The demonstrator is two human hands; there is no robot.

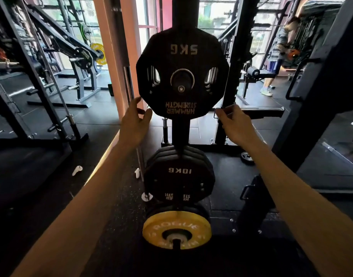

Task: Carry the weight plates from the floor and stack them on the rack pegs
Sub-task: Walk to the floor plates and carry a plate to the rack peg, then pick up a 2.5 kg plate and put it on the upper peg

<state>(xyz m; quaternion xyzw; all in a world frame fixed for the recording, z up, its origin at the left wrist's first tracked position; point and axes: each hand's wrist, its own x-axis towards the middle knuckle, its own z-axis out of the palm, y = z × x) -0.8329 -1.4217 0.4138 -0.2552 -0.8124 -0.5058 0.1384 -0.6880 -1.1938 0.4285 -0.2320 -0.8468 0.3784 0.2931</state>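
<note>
Head view: black 5 kg plate (182, 72) hangs upside down on the top peg (181, 88) of the upright plate rack (179, 130); left hand (134, 121) open, fingertips at the plate's lower left edge, right hand (234, 121) relaxed and just off its lower right edge, holding nothing. Below that plate on the same rack, a stack of black 10 kg plates (179, 176), then a yellow Rogue plate (176, 229) lowest.

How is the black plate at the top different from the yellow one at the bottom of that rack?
The 5KG plate is black with angular edges and two grip slots; the yellow plate is round and solid. The 5KG plate hangs on the top peg, the yellow plate on the lowest. Both sit on pegs with their lettering upside down.
</note>
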